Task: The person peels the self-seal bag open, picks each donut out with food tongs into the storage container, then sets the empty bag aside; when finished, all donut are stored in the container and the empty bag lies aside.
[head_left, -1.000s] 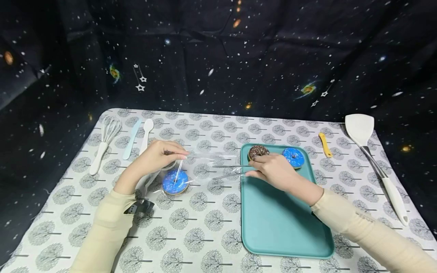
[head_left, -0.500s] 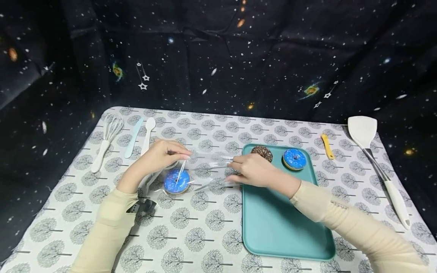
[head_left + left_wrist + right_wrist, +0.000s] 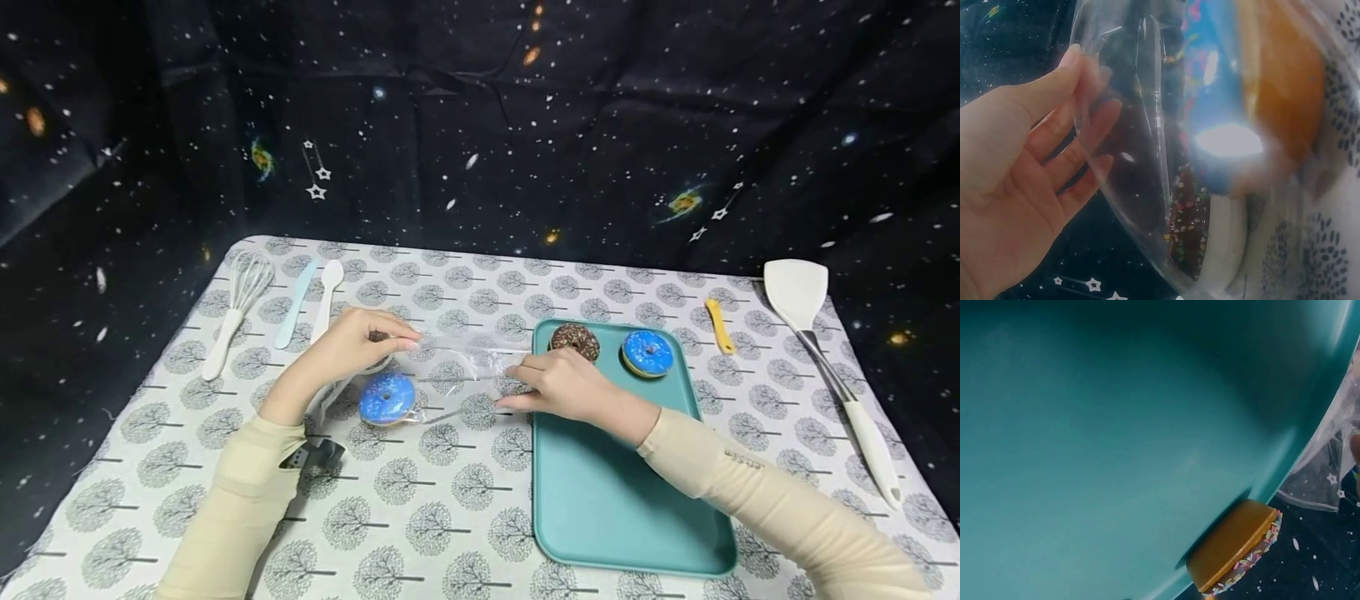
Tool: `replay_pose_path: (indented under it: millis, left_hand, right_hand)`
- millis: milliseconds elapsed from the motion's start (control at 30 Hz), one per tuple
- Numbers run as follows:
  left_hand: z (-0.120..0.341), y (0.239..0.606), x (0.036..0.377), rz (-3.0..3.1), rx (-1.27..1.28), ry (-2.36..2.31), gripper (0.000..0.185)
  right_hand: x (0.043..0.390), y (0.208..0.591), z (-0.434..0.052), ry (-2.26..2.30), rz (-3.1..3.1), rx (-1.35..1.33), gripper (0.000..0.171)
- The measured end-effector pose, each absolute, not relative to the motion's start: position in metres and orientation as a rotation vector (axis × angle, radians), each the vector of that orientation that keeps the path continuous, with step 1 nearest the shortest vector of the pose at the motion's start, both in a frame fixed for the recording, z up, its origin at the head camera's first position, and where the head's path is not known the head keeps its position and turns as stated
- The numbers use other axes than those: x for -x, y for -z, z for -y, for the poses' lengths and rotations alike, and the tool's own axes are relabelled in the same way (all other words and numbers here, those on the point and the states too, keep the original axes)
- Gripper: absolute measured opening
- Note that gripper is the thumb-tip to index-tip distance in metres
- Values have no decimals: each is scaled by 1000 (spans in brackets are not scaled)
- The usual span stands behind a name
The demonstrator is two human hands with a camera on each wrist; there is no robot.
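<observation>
A clear plastic bag (image 3: pixel 465 367) stretches between my hands above the tablecloth. Inside it lies a donut with blue icing (image 3: pixel 387 398); the left wrist view also shows a chocolate-iced donut (image 3: pixel 1188 231) with sprinkles in the bag. My left hand (image 3: pixel 356 337) pinches the bag's edge between thumb and finger. At the bag's right end, my right hand (image 3: pixel 558 383) holds the plastic, partly over the tray's left edge. The green tray (image 3: pixel 622 500) carries a chocolate donut (image 3: pixel 574 340) and a blue donut (image 3: pixel 647 353) at its far end.
Left of the bag lie a whisk (image 3: pixel 238 308), a light blue plastic knife (image 3: pixel 295 307) and a white spoon (image 3: pixel 330 283). Right of the tray are a small yellow-handled tool (image 3: pixel 719 327) and a white spatula (image 3: pixel 798 292). A dark star-patterned cloth (image 3: pixel 480 125) hangs behind the table.
My right hand has moved left from over the tray's chocolate donut, uncovering more of it. The left hand keeps its pinch on the bag with little movement.
</observation>
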State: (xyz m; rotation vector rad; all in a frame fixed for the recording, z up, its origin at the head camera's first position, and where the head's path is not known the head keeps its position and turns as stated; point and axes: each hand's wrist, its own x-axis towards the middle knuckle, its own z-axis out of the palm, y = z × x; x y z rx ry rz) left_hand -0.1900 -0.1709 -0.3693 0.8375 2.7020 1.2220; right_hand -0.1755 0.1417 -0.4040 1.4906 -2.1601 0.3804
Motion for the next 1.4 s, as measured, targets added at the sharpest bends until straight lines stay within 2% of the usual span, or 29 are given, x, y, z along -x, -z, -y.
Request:
replay_pose_path:
  millis: [233, 400, 467, 667, 867, 1100, 1400]
  left_hand:
    - [171, 371, 189, -2655, -834, -1209, 17]
    - [170, 369, 188, -2636, -816, -1192, 16]
    - [169, 368, 187, -2636, -813, -1191, 16]
    - [168, 367, 187, -2644, -828, -1185, 15]
    - [168, 367, 186, -2650, -835, -1189, 14]
    - [168, 369, 189, -2653, -854, -1180, 15]
    - [169, 371, 189, -2661, -869, -1153, 18]
  right_hand:
    - [176, 410, -133, -368, 2108, -1561, 32]
    - [171, 415, -123, -378, 2279, -1492, 38]
    - [167, 417, -120, -407, 2388, -1443, 34]
    - [163, 416, -114, -513, 2676, -1314, 45]
    - [167, 417, -107, -715, 2815, -1344, 36]
    - [163, 411, -100, -502, 2904, -1303, 43]
    - [159, 406, -91, -381, 2897, -1357, 36]
